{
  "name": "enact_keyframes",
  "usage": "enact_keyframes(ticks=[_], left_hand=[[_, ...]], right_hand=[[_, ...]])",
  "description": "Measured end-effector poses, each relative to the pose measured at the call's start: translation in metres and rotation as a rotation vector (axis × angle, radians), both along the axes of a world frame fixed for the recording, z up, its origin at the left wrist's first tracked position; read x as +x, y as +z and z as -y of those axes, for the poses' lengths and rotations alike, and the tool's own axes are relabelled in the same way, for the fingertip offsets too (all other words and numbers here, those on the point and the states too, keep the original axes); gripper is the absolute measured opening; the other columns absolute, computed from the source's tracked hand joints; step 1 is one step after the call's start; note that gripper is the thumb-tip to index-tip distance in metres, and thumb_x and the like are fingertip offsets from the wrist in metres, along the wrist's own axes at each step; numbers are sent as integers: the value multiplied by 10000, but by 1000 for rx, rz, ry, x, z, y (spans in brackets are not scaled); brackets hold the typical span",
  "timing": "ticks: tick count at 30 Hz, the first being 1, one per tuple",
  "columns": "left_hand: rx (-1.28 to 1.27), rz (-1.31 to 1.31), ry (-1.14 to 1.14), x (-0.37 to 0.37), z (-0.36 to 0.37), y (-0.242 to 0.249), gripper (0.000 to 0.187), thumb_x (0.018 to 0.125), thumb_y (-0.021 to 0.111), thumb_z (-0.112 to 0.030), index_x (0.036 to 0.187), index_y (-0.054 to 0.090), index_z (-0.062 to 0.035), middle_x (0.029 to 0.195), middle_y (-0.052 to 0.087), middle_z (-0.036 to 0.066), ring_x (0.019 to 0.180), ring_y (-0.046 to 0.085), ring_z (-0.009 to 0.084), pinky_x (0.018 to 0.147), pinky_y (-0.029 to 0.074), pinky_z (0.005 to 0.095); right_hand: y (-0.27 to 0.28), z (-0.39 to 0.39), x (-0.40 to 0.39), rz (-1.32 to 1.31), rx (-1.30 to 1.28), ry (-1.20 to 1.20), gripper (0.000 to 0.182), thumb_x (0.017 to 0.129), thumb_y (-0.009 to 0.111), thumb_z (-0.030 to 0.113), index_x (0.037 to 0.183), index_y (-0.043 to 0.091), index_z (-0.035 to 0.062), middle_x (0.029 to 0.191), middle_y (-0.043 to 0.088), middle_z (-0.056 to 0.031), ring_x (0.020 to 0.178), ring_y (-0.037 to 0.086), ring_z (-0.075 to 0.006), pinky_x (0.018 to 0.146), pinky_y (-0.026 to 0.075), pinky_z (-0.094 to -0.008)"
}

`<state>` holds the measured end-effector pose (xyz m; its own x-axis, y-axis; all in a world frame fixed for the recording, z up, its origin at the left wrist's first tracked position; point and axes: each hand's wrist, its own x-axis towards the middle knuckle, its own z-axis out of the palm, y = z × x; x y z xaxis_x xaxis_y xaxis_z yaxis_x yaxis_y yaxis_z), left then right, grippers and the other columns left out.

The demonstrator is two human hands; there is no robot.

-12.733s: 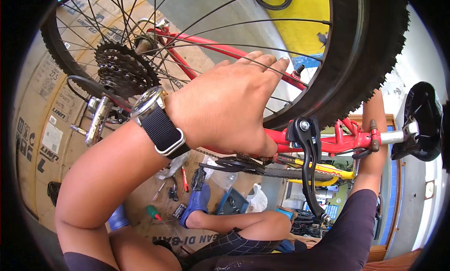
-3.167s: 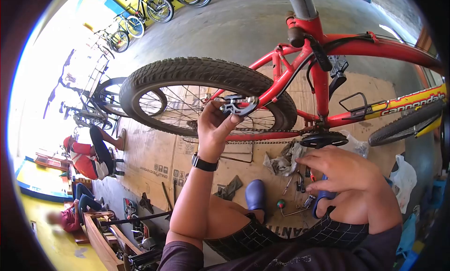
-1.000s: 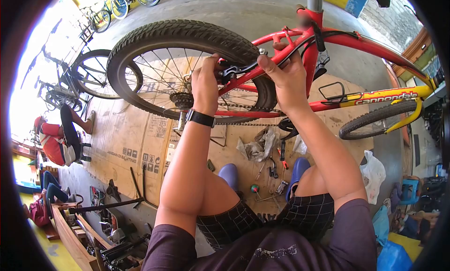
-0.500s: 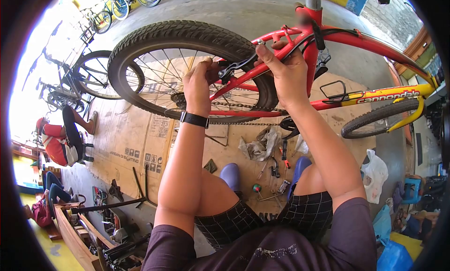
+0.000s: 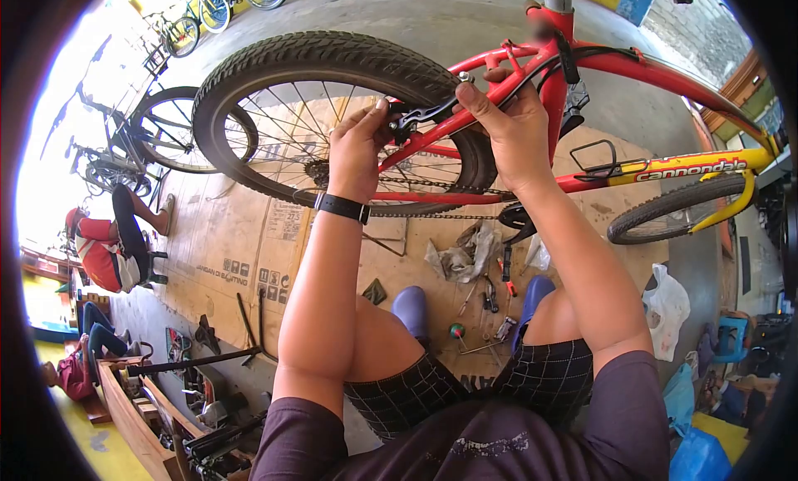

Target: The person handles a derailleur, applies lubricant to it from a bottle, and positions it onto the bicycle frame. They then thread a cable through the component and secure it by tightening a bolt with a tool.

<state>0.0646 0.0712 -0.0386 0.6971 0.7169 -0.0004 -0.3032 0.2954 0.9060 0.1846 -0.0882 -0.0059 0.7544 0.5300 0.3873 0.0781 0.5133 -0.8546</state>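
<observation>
A red and yellow bicycle (image 5: 611,69) fills the upper view, its rear wheel (image 5: 307,53) to the left. By the tire, a black and silver brake arm (image 5: 426,115) lies along the red frame tube. My left hand (image 5: 359,140) is closed at the left end of this brake arm, thumb and fingers pinched together; part of what they grip is hidden. My right hand (image 5: 515,136) wraps the red tube right of the brake, fingers behind it and thumb up beside a small silver bolt (image 5: 464,77). The chain (image 5: 432,217) runs below both hands.
Flattened cardboard (image 5: 216,240) covers the floor. Several hand tools (image 5: 490,298) and crumpled plastic (image 5: 461,256) lie between my feet. A person in red (image 5: 104,248) sits at left near another bicycle (image 5: 150,140). A wooden rack (image 5: 133,406) with parts stands lower left.
My left hand has shifted slightly, its thumb now higher against the brake end. My right hand keeps its hold on the tube, and the view has moved a little.
</observation>
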Motion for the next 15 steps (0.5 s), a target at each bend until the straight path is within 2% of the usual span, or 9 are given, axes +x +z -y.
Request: enact_keyframes(ticks=[4,7,10,15], left_hand=[[-21,-73,9,4,4,-2,250,1023,565,-211,1020,666,18,849,664,36,794,651,135,754,535,281],[-129,-40,127,5,2,-5,274,1041,511,-233,985,652,-5,834,640,31,774,630,119,708,508,264],[-239,76,8,6,-13,-17,277,1029,513,-250,973,648,-15,835,630,23,729,591,102,658,467,244],[-88,35,7,9,-9,-20,271,992,569,-265,961,674,-18,785,605,-13,674,524,76,622,414,238]], right_hand=[[-1,1,2,38,-3,-12,506,803,878,238,1082,509,35,811,655,-33,758,664,-108,733,538,-245],[3,3,-1,10,-8,9,486,810,872,226,1074,509,39,821,648,-29,773,660,-104,741,531,-240],[-2,4,3,20,-30,32,442,851,829,152,1147,522,33,977,637,-44,883,671,-137,832,548,-271],[-3,6,4,52,-33,52,476,838,839,141,1176,518,44,990,628,-26,924,649,-119,874,531,-269]])
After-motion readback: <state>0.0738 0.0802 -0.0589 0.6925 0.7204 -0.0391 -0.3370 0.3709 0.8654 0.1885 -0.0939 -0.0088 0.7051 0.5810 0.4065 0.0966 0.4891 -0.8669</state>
